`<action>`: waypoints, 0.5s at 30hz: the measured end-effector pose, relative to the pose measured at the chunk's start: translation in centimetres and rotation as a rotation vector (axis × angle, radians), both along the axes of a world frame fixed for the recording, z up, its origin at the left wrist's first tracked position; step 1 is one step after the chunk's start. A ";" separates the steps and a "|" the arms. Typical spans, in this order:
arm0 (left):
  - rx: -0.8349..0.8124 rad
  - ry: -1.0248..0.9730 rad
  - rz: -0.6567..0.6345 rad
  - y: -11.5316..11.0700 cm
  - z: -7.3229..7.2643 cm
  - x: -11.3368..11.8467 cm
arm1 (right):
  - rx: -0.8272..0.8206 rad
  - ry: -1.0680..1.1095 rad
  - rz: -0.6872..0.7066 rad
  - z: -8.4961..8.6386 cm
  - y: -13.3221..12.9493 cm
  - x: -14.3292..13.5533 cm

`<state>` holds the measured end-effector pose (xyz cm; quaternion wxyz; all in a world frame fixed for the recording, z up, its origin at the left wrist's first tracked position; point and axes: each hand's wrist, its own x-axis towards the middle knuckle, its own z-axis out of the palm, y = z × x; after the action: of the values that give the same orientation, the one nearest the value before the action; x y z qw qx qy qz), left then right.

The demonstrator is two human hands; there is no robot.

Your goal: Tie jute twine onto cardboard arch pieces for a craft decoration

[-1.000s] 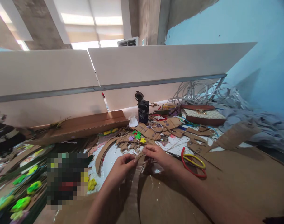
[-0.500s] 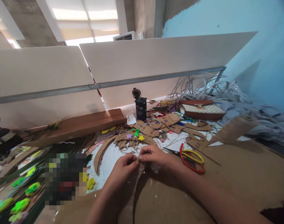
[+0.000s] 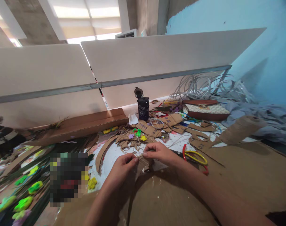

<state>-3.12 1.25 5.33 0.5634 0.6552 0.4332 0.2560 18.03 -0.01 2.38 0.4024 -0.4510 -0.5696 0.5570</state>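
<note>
My left hand (image 3: 123,168) and my right hand (image 3: 160,153) are close together at the middle, thumbs and forefingers pinched. Between them runs a thin strand of twine (image 3: 140,155), hard to make out at this size. Just beyond lies a curved cardboard strip (image 3: 102,153), part of it wrapped in twine, with small purple, green and yellow fuzzy flowers (image 3: 143,137) on it. Scissors (image 3: 196,157) with red and yellow handles lie partly hidden behind my right forearm. A brown cardboard piece (image 3: 144,164) shows under my fingers.
A cone of twine (image 3: 243,128) lies at right, near a handbag (image 3: 205,110) and coiled white tubing (image 3: 199,86). A dark open-lidded bottle (image 3: 143,110) stands behind cardboard scraps (image 3: 172,121). Fuzzy flowers (image 3: 23,204) and long green strips fill the left. A white partition (image 3: 157,56) closes the back.
My hands have drawn slightly apart, the right one a little up and to the right. The view has shifted slightly, and my right forearm covers more of the scissors.
</note>
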 end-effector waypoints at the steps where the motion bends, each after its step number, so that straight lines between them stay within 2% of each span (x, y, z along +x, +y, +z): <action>1: 0.003 0.000 -0.008 -0.1 0.0 0.0 | -0.001 -0.005 -0.005 -0.1 0.0 0.0; 8: -0.040 -0.036 0.003 0.4 -0.3 -0.9 | 0.029 0.071 -0.129 0.5 0.1 0.1; 15: 0.015 0.019 -0.028 0.3 0.1 -0.5 | 0.106 -0.082 -0.016 0.3 0.0 0.3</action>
<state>-3.62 1.57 5.39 0.5578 0.6680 0.4274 0.2449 18.31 -0.04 2.67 0.4066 -0.4560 -0.6105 0.5040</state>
